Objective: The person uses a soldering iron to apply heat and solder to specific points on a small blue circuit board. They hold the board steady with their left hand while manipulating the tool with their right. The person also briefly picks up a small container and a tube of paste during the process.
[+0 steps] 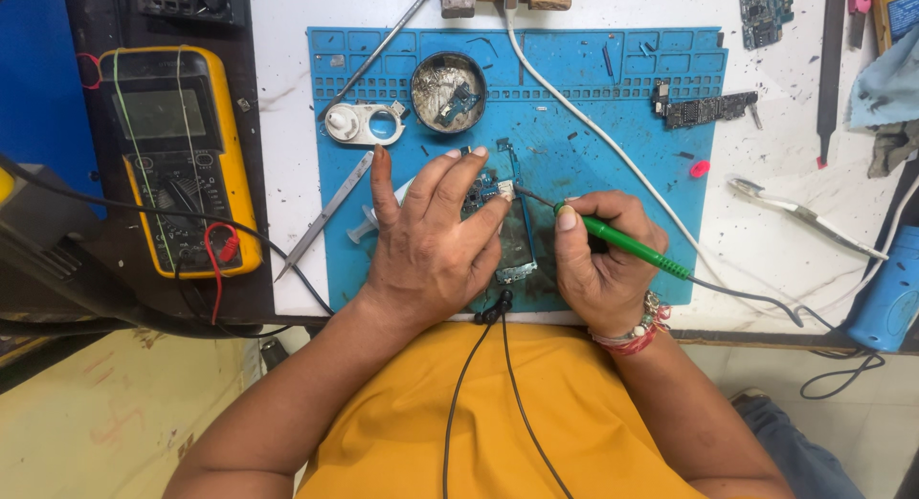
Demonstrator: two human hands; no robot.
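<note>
A blue silicone work mat, speckled with solder bits and debris, lies on a white, scuffed bench top. On the mat's near middle sits a small circuit board, and the person's left hand lies flat over its left part, fingers spread and pressing down. The right hand is closed in a pen-like grip around a green-handled soldering iron, whose thin tip touches the top of the board just beside the left fingertips. At the mat's far edge stand a round metal tin of scraps and a white magnifier loupe; tweezers lie across its left border. A yellow multimeter rests on a dark surface to the left, well apart. A second, long circuit board lies at the mat's upper right. Below the bench a pale floor shows.
</note>
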